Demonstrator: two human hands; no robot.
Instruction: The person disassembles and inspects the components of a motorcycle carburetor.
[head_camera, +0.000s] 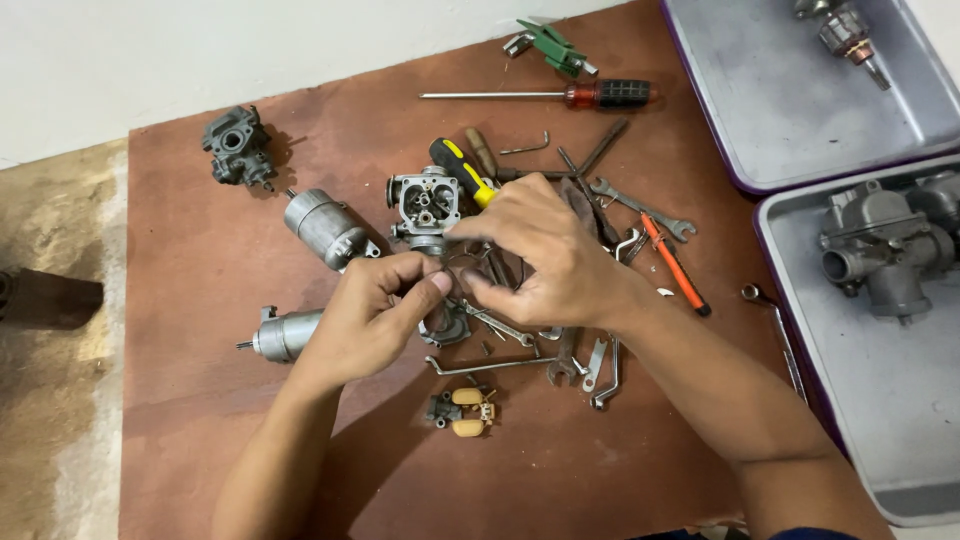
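Observation:
My left hand (375, 315) and my right hand (545, 255) meet over the middle of a brown board (230, 400), fingertips pinched together on a thin dark rubber ring (462, 262). Just behind the fingers stands a grey carburetor body (424, 205), open side up. Under the hands lie a round metal cover (447, 325) and several wrenches. A small float with two tan lobes (465, 411) lies nearer to me.
Two grey starter motors (325, 228) (285, 333) and another carburetor (238, 145) lie on the left. Screwdrivers (560, 95) (672, 262), hex keys and a green tool (550, 45) lie at the back. Two grey trays (780, 120) (870, 400) on the right hold metal parts, one a carburetor (885, 245).

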